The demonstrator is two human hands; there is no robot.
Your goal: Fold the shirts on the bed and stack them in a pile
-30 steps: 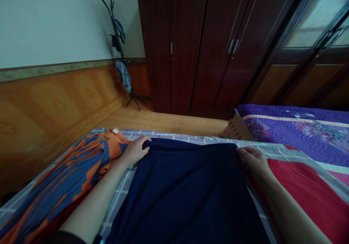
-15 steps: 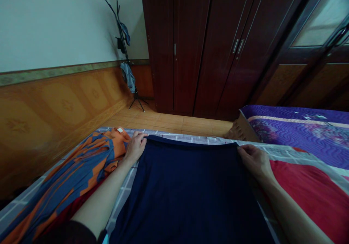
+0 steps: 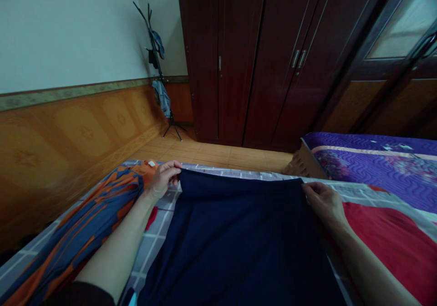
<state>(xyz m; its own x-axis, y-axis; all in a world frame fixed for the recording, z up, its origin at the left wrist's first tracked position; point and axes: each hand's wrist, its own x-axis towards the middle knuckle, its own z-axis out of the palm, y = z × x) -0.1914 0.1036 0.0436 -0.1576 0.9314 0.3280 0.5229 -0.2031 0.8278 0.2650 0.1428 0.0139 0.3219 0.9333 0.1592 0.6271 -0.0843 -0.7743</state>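
Navy cloth (image 3: pixel 239 233): lies on checked bedding (image 3: pixel 160 226), center of near area, far edge drawn approx. straight betw. both hands; shallow creases noted across surface, near end cut off by the view. L hand (image 3: pixel 164 178): at far L corner of cloth, fingers pinching the corner, thumb against fingertips, other fingers curled. R hand (image 3: pixel 324 203): at far R corner, fingers pinching the edge there, knuckles bent. Both forearms reach in from near side; dark sleeve (image 3: pixel 82 294) visible at L arm. L of cloth: orange-and-blue striped garment (image 3: pixel 102 210), loosely bunched, running near to far, w/ small white tag (image 3: pixel 151 163) at its far end; L forearm passes over its R side. Small red piece of fabric (image 3: pixel 151 218) shows just R of L forearm, on bedding. R of cloth: red cloth (image 3: pixel 385 237), spread on bedding, partly behind R forearm. Far R: second bed w/ purple quilted cover (image 3: pixel 382 160), floral pattern, pale stripe. Beyond bedding: tan tiled floor (image 3: pixel 218 155); dark red-brown wardrobe (image 3: pixel 235 60), doors closed, metal handles. L of wardrobe: black coat stand (image 3: pixel 157 60) on splayed legs, w/ cap (image 3: pixel 158 44) and grey-blue garment (image 3: pixel 162 98) hung on it. Far L: wall (image 3: pixel 68 33), pale upper part, orange-brown patterned panels below, greenish border strip betw.
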